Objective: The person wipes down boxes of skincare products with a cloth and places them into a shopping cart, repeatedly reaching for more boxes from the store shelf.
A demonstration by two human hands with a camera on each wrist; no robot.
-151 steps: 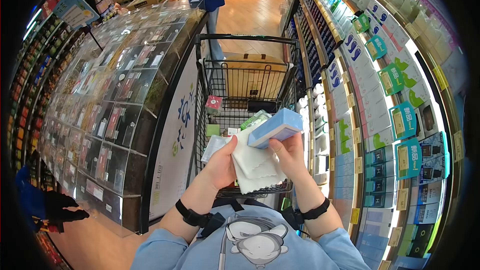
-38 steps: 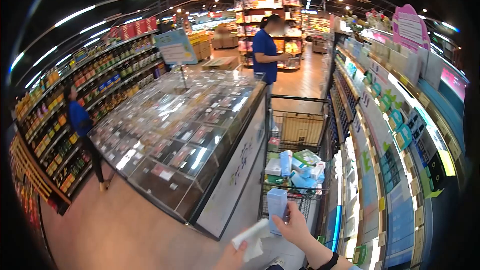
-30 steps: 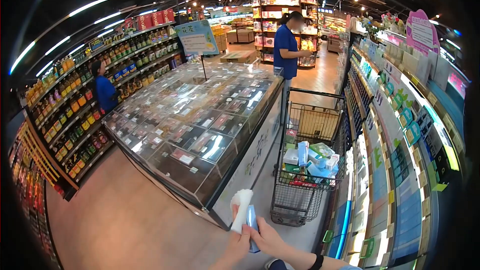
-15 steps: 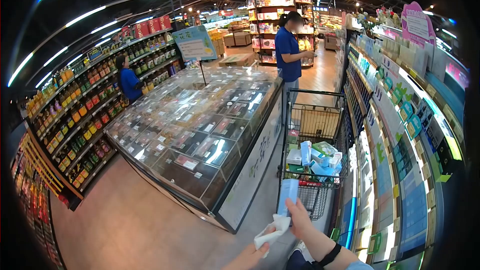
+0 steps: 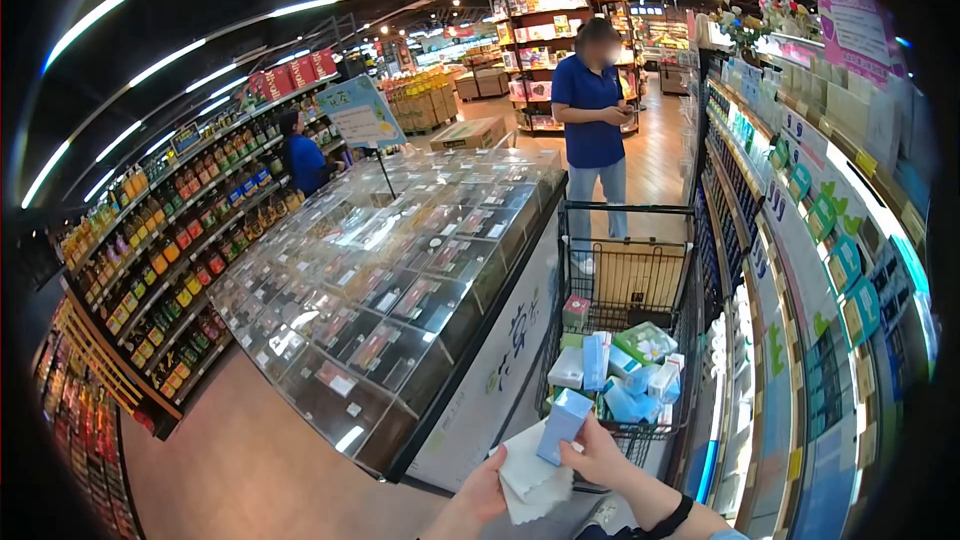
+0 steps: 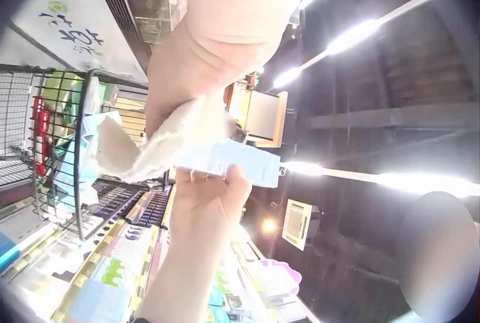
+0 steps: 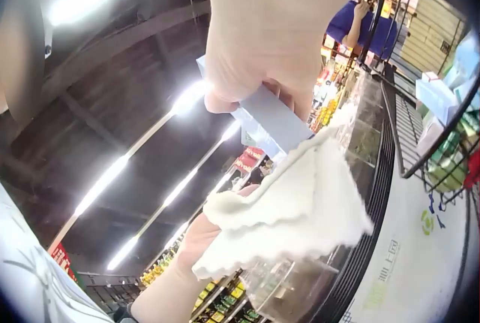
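Just behind the cart, my right hand point(image 5: 602, 455) grips a small light blue box point(image 5: 566, 422), which stands tilted in front of the cart's near edge. My left hand point(image 5: 482, 490) pinches a white cloth point(image 5: 532, 478) with a scalloped edge; it hangs loosely and overlaps the box's lower end in the head view. In the left wrist view the box point(image 6: 251, 164) lies across the fingers of the right hand point(image 6: 201, 206), beside the cloth point(image 6: 161, 146). The right wrist view shows the cloth point(image 7: 292, 199) spread out below the box point(image 7: 275, 118).
The shopping cart point(image 5: 625, 210) ahead holds several boxes and packs. Clear-lidded bins point(image 5: 400, 280) stand on the left, a long product shelf point(image 5: 800, 270) on the right. A person in a blue shirt point(image 5: 592, 105) stands beyond the cart; another point(image 5: 305, 160) is at the bottle shelves.
Half a second ago the cloth was bunched at the box's lower end; now it hangs spread. The cart looks nearer. The person beyond it has turned this way. Five seconds ago the view faced down.
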